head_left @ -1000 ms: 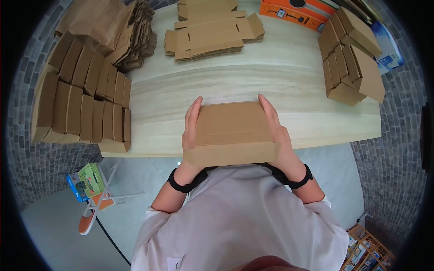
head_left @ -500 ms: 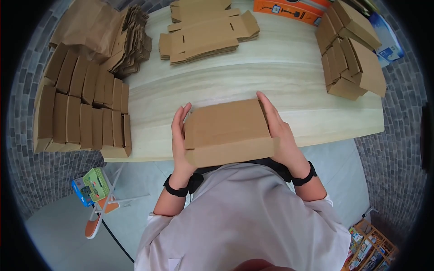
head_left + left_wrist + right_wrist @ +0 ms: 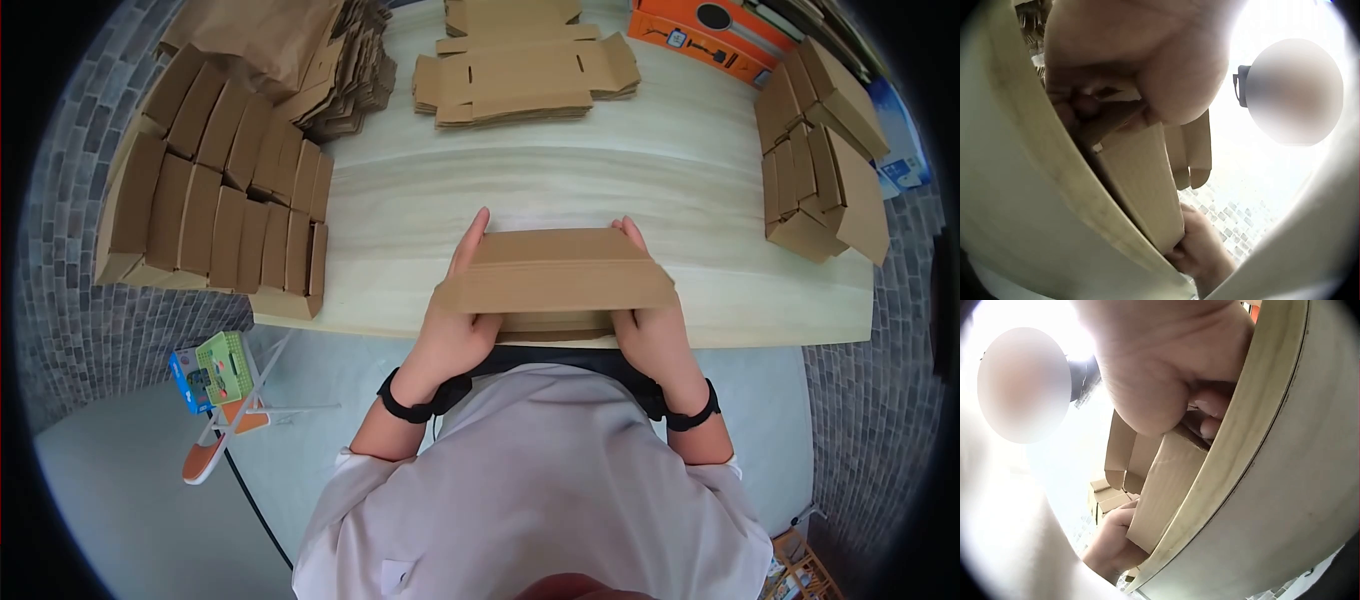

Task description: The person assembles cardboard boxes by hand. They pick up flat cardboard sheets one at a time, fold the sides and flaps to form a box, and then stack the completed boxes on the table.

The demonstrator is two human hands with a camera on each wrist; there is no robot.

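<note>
A brown cardboard box (image 3: 565, 270) is between both hands at the table's front edge, its lid raised and the side toward the body showing a gap. My left hand (image 3: 460, 335) grips its left end, thumb at the front opening. On the right end my right hand (image 3: 652, 330) holds it the same way, thumb inside the front. In the left wrist view the box's front wall (image 3: 1141, 181) lies beside the table edge, with the right hand (image 3: 1200, 244) at its far end. The right wrist view shows the wall (image 3: 1169, 487) and left hand (image 3: 1113, 540).
Folded boxes stand in rows (image 3: 215, 190) on the table's left, beside a pile of flattened cardboard (image 3: 350, 75). Flat box blanks (image 3: 530, 80) lie at the back. More boxes (image 3: 815, 190) and an orange box (image 3: 700, 45) are at the right.
The box's lid has lifted and its front now shows an opening. Both thumbs have moved in at the front, and the left hand, spread off the side half a second ago, is back against the box.
</note>
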